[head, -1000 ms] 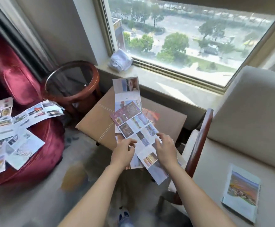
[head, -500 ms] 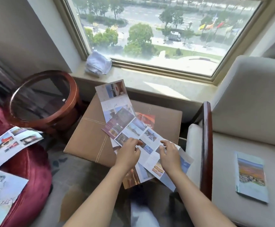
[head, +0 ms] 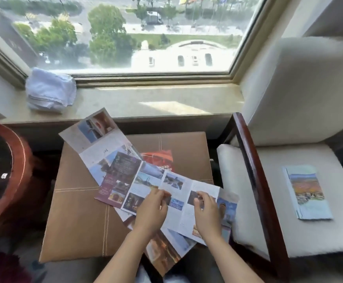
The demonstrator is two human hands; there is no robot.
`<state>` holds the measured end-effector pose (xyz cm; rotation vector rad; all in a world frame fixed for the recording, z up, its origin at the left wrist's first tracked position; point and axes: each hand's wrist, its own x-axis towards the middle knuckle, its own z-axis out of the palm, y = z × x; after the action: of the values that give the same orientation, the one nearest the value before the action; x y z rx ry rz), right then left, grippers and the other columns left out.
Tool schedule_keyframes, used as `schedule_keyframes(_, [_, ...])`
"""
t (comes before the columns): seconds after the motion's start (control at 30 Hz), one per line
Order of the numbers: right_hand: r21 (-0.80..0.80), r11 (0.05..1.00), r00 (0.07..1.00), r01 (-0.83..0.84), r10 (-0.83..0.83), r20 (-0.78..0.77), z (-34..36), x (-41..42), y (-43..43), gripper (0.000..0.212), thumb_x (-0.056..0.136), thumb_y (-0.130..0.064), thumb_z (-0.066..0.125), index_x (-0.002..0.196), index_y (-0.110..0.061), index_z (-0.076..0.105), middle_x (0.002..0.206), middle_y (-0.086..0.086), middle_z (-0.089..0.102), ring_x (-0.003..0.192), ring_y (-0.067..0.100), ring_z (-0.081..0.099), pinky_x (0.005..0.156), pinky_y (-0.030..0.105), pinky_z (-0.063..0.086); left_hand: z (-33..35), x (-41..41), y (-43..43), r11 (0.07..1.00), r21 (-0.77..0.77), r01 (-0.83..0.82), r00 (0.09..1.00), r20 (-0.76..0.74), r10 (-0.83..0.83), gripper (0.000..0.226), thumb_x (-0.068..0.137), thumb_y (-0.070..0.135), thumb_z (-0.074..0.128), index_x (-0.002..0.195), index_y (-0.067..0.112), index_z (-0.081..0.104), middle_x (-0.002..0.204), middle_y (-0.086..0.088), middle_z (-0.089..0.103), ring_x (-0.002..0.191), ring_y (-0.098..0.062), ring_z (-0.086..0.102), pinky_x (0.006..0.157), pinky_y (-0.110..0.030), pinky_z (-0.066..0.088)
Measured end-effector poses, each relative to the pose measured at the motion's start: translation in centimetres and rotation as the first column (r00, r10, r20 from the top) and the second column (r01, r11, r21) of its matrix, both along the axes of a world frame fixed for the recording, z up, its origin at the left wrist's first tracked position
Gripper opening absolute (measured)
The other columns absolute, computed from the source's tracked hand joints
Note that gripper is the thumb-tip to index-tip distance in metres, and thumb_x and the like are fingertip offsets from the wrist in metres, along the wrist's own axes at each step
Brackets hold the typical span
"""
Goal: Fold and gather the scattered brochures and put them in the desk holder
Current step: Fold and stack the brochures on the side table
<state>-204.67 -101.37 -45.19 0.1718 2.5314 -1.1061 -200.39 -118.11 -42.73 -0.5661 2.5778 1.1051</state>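
Observation:
Several unfolded brochures overlap on a brown leather ottoman (head: 78, 217). The top one, a long white photo brochure (head: 156, 180), lies slanted across it. My left hand (head: 151, 213) pinches its middle panel, and my right hand (head: 207, 213) grips the panel further right. Beneath lie a longer pale brochure (head: 97, 139) reaching toward the sill, an orange-red leaflet (head: 159, 159), and a brochure (head: 162, 254) hanging over the near edge. A folded brochure (head: 307, 193) rests on the white armchair seat. No desk holder is in view.
A white armchair (head: 301, 111) with a dark wooden arm (head: 254, 176) stands on the right. A round wooden side table (head: 9, 180) with a glass top is at left. A folded white cloth (head: 50, 90) sits on the stone windowsill (head: 156, 103).
The view has swung right and closer; the red chair with its scattered brochures has left the frame. Both hands have shifted along the top brochure, still holding it on the ottoman.

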Motion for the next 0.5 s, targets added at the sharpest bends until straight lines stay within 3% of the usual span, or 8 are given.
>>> schedule_keyframes(0.13, [0.060, 0.977, 0.979, 0.203, -0.203, -0.004, -4.1, 0.6, 0.1, 0.020, 0.096, -0.023, 0.048, 0.114, -0.026, 0.057, 0.109, -0.009, 0.055, 0.103, 0.013, 0.056, 0.084, 0.034, 0.051, -3.7, -1.1, -0.3, 0.995, 0.054, 0.078, 0.997, -0.015, -0.077, 0.026, 0.094, 0.016, 0.045, 0.112, 0.026, 0.060, 0.114, 0.012, 0.056, 0.099, -0.006, 0.059, 0.081, -0.033, 0.053])
schedule_keyframes(0.27, [0.134, 0.874, 0.883, 0.468, -0.456, -0.112, -8.7, 1.3, 0.6, 0.027, 0.092, -0.021, 0.056, 0.119, -0.026, 0.055, 0.122, -0.001, 0.057, 0.103, 0.018, 0.057, 0.072, 0.026, 0.049, -8.0, -2.0, -0.3, 0.985, 0.069, 0.158, 0.985, -0.085, -0.152, 0.023, 0.093, 0.018, 0.044, 0.108, 0.029, 0.058, 0.110, 0.015, 0.054, 0.094, -0.005, 0.057, 0.075, -0.031, 0.053])
schedule_keyframes(0.33, [0.171, 0.816, 0.834, 0.552, -0.538, -0.124, -10.8, 1.9, 1.1, 0.039, 0.089, -0.018, 0.061, 0.126, -0.023, 0.051, 0.132, 0.006, 0.052, 0.118, 0.027, 0.050, 0.088, 0.040, 0.049, -10.0, -1.9, -0.3, 0.977, 0.073, 0.203, 0.977, -0.089, -0.196, 0.024, 0.093, 0.019, 0.043, 0.109, 0.030, 0.057, 0.110, 0.017, 0.053, 0.093, -0.003, 0.055, 0.073, -0.026, 0.052])
schedule_keyframes(0.4, [0.220, 0.771, 0.800, 0.598, -0.593, -0.095, -12.6, 2.4, 1.8, 0.052, 0.086, -0.020, 0.065, 0.134, -0.019, 0.045, 0.141, 0.009, 0.045, 0.131, 0.031, 0.039, 0.103, 0.053, 0.038, -11.9, -1.5, -0.4, 0.969, 0.073, 0.238, 0.969, -0.085, -0.232, 0.025, 0.094, 0.019, 0.043, 0.111, 0.030, 0.056, 0.112, 0.018, 0.052, 0.096, -0.002, 0.054, 0.073, -0.021, 0.049])
schedule_keyframes(0.5, [0.238, 0.766, 0.793, 0.597, -0.609, -0.029, -15.2, 2.8, 2.6, 0.064, 0.085, -0.027, 0.068, 0.140, -0.013, 0.039, 0.147, 0.012, 0.041, 0.135, 0.032, 0.036, 0.109, 0.051, 0.033, -14.4, -0.8, -1.0, 0.958, 0.076, 0.277, 0.960, -0.056, -0.273, 0.029, 0.093, 0.017, 0.043, 0.117, 0.031, 0.054, 0.120, 0.017, 0.049, 0.108, -0.003, 0.051, 0.081, -0.020, 0.048])
